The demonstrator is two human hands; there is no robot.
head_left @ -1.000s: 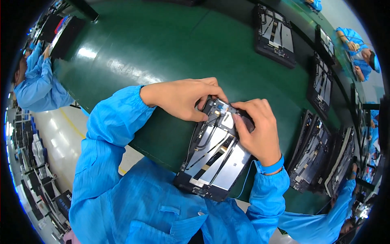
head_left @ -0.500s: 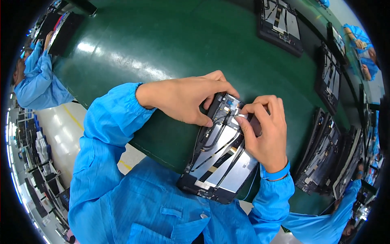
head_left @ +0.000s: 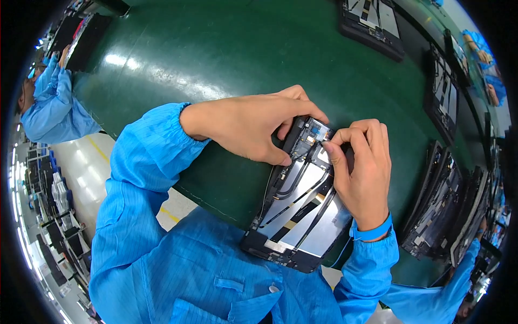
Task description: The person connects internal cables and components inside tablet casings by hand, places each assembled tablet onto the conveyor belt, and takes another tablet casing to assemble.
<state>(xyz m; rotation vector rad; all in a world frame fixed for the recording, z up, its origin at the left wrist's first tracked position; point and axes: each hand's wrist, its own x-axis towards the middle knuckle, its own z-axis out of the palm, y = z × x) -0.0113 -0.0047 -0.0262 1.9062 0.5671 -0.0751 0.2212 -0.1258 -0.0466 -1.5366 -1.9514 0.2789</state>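
Observation:
An opened tablet (head_left: pixel 302 200) lies tilted close to my body, its inside facing up. Silver battery plates, black flex cables and a small circuit board (head_left: pixel 310 137) at its far end are exposed. My left hand (head_left: pixel 251 127) clasps the far left corner, with its thumb on the left edge and its fingers around the far edge. Over the right side of the board, my right hand (head_left: pixel 364 167) is closed, thumb and index fingertips together at a metal shield. Whatever sits between those fingertips is hidden. A blue wrist strap (head_left: pixel 372 232) circles my right wrist, a thin cord running from it.
The green table (head_left: pixel 237 48) spreads out ahead. Another opened tablet (head_left: pixel 372 27) lies at the far right, with more (head_left: pixel 443 97) along the right side and a stack (head_left: pixel 437 200) nearer. Co-workers in blue sleeves sit at left (head_left: pixel 56 108) and right (head_left: pixel 431 302).
The tablet and both hands sit slightly farther right in the picture, as do the tablets along the right side. My hands keep much the same hold.

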